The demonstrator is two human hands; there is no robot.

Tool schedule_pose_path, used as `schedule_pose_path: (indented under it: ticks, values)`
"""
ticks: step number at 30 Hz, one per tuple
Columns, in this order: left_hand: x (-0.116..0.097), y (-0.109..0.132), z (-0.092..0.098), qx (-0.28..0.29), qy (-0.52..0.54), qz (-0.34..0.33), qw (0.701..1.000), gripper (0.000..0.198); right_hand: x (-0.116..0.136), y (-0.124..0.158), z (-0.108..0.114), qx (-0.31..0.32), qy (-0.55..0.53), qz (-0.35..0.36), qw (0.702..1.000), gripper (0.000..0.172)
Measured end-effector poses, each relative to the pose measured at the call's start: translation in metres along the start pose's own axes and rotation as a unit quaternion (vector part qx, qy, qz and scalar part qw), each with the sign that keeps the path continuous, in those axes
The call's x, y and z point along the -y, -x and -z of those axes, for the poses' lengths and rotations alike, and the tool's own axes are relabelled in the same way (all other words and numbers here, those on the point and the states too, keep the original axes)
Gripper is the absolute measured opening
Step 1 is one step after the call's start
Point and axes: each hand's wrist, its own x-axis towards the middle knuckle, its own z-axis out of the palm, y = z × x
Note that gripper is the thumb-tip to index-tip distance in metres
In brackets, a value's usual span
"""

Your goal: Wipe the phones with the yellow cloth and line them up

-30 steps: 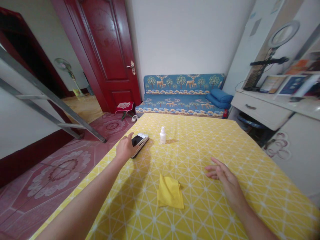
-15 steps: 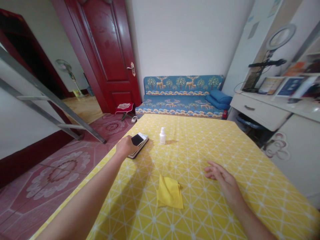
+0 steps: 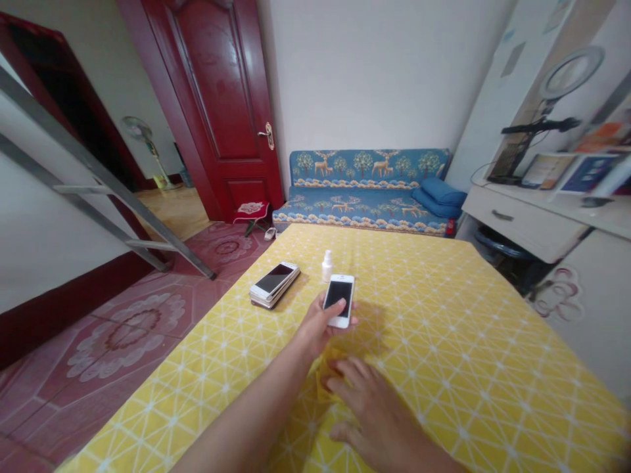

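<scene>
My left hand holds a white phone with a dark screen, lifted above the middle of the yellow tablecloth. A small stack of phones lies to its left near the table edge. Behind the held phone stands a small white bottle. My right hand lies low in the middle with its fingers spread flat over the yellow cloth, which it mostly hides.
A blue patterned sofa stands beyond the table's far end. The red door and a metal ladder are on the left. A white desk with a ring light runs along the right.
My left hand took one phone off the stack at the left and carried it right to the middle. My right hand moved left onto the yellow cloth.
</scene>
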Motion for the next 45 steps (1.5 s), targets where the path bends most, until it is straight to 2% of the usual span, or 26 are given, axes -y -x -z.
schedule_pose_path:
  ticks: [3,6,8,10,13,14,16,17,19,22,24,26,29,33,35,39,45]
  values:
    - [0.008,-0.007,-0.008,0.06,0.056,0.027,0.996,0.046,0.005,-0.009,-0.005,-0.007,0.039,-0.031,0.999,0.022]
    - [0.019,-0.016,-0.01,0.083,0.108,0.037,0.99,0.046,-0.023,-0.009,-0.005,-0.083,0.027,-0.088,0.992,0.019]
    - [0.027,-0.021,-0.009,0.083,0.148,0.049,0.984,0.047,-0.05,-0.004,-0.001,-0.163,-0.042,-0.153,0.974,0.015]
    - [0.035,-0.023,-0.006,0.08,0.183,0.067,0.977,0.05,-0.073,0.002,0.006,-0.251,-0.152,-0.234,0.927,0.014]
    - [0.044,-0.023,-0.003,0.081,0.204,0.091,0.971,0.05,-0.092,0.007,0.018,-0.367,-0.277,-0.309,0.833,0.025]
    - [0.046,-0.021,-0.003,0.083,0.202,0.099,0.971,0.05,-0.094,0.007,0.021,-0.393,-0.293,-0.317,0.812,0.026]
    - [0.049,-0.019,-0.004,0.091,0.189,0.114,0.971,0.049,-0.091,0.004,0.022,-0.424,-0.301,-0.315,0.794,0.028]
    - [0.05,-0.017,-0.006,0.1,0.18,0.119,0.971,0.048,-0.089,0.002,0.021,-0.433,-0.296,-0.306,0.794,0.028]
    - [0.052,-0.015,-0.01,0.121,0.163,0.123,0.971,0.045,-0.082,-0.002,0.017,-0.441,-0.271,-0.271,0.812,0.026]
    - [0.054,-0.011,-0.014,0.135,0.155,0.12,0.971,0.036,-0.073,-0.006,0.01,-0.433,-0.165,-0.169,0.87,0.016]
    - [0.055,-0.01,-0.016,0.123,0.165,0.115,0.972,0.027,-0.067,-0.008,0.007,-0.408,-0.093,-0.091,0.904,0.012]
    - [0.055,-0.009,-0.017,0.109,0.176,0.111,0.972,0.018,-0.06,-0.008,0.004,-0.372,-0.054,-0.033,0.926,0.017]
    - [0.055,-0.009,-0.017,0.094,0.184,0.114,0.972,0.012,-0.051,-0.009,0.0,-0.327,-0.042,0.008,0.944,0.025]
    - [0.058,-0.009,-0.015,0.087,0.166,0.123,0.975,0.012,-0.052,-0.01,-0.002,-0.327,0.008,0.001,0.945,0.034]
    - [0.059,-0.008,-0.015,0.113,0.148,0.116,0.976,0.014,-0.059,-0.01,0.0,-0.345,0.042,-0.019,0.937,0.035]
    - [0.058,-0.004,-0.017,0.173,0.101,0.119,0.972,0.033,-0.08,-0.009,0.006,-0.382,0.073,-0.08,0.918,0.032]
    - [0.054,0.0,-0.019,0.244,0.031,0.143,0.959,0.042,-0.096,-0.005,0.016,-0.43,-0.029,-0.144,0.891,0.031]
